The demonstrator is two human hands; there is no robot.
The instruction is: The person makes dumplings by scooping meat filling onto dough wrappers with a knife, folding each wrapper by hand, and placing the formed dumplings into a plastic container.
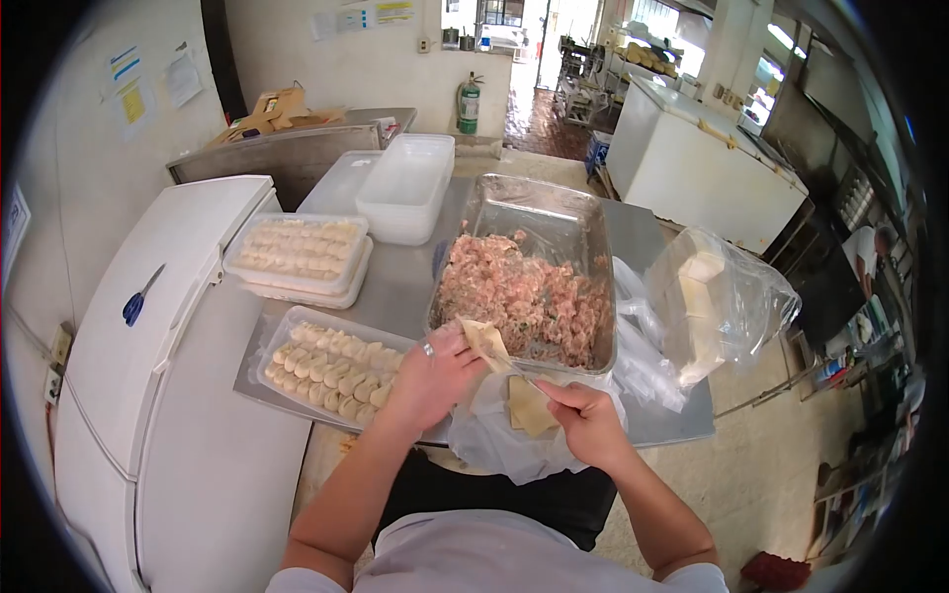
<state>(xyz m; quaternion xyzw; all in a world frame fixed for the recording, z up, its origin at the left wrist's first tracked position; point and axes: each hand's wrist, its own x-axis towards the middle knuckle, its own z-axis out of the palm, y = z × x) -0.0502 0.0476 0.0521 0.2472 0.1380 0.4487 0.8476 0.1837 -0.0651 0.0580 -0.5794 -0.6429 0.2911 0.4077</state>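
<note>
Head view: your left hand [442, 368], ring on one finger, grasps a thin dough wrapper [485, 345] at center frame, just over the near edge of the metal pan [534, 198]. Your right hand [583, 420] is closed around a slim utensil [531, 379], its tip pointing toward the wrapper; the tip itself is too small to make out. Pinkish ground filling [514, 296] lies in the pan, heaped toward your side. Below the pan, lower center, square wrapper sheets [532, 407] rest on a white plastic bag [484, 435], between your hands.

Left of your left hand: a long tray [267, 368] of folded dumplings [331, 371] in rows. Upper left of that, a filled container [297, 249] sits on another. Nested translucent tubs [407, 188] stand near the pan's far left. Right of the pan, a clear bag [736, 287] holds pale wrapper stacks [700, 306]. Blue-handled scissors [143, 296] lie on the white appliance [129, 267], frame left.
</note>
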